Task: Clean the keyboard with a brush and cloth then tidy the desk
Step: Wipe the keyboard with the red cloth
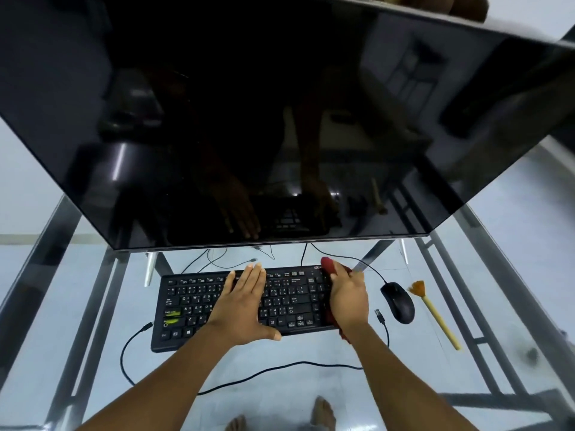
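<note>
Apparently one cloth (329,265), one keyboard (189,306), one brush (435,315)

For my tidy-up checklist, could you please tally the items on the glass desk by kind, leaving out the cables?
Monitor: 1
Keyboard: 1
Mouse: 1
Brush: 1
Red cloth: 1
Total: 5

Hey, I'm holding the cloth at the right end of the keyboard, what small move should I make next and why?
Probably drag the cloth leftward across the keys. Your right hand grips it at the right end of the keyboard, your left hand lies flat on the middle keys steadying it, and the brush lies beside the mouse.
</note>
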